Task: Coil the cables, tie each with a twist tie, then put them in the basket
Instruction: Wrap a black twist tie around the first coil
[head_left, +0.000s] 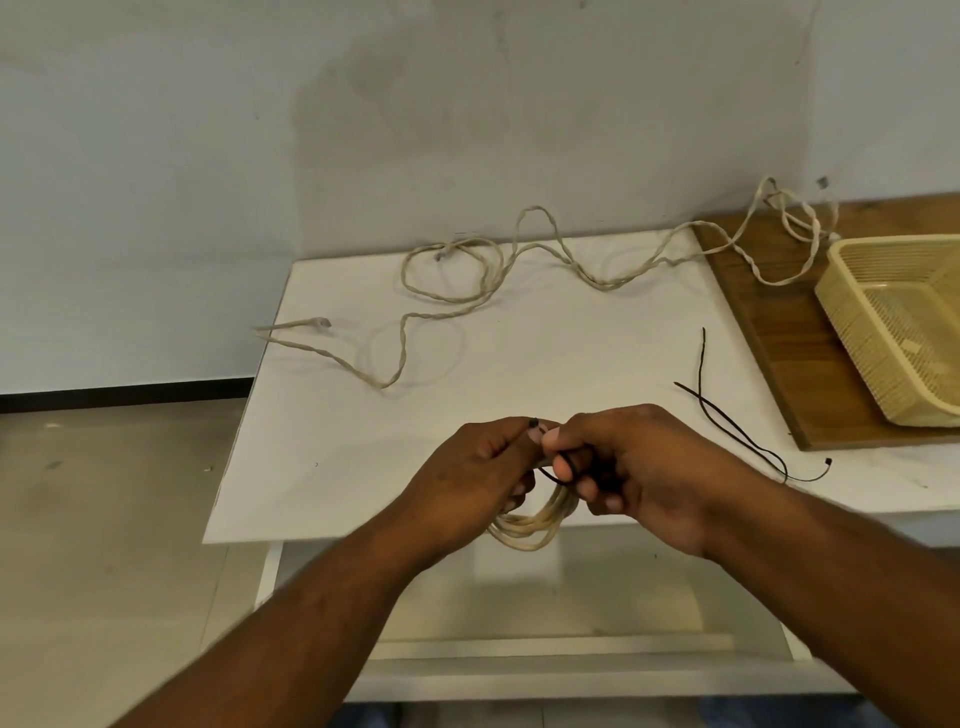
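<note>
A coiled cream cable (535, 525) hangs below my two hands at the white table's front edge. My left hand (475, 467) grips the top of the coil and pinches one end of a black twist tie (563, 470). My right hand (639, 467) holds the other part of the tie, which loops around the coil between my fingers. A second, long cream twisted cable (457, 306) lies loose across the back of the table. Two more black twist ties (737, 426) lie to the right. The cream basket (857, 322) stands at the far right.
The basket rests on a brown wooden board (779, 338) beside the white table (337, 441). The loose cable's right end trails over the board toward the wall. A grey wall rises behind, and grey floor lies to the left.
</note>
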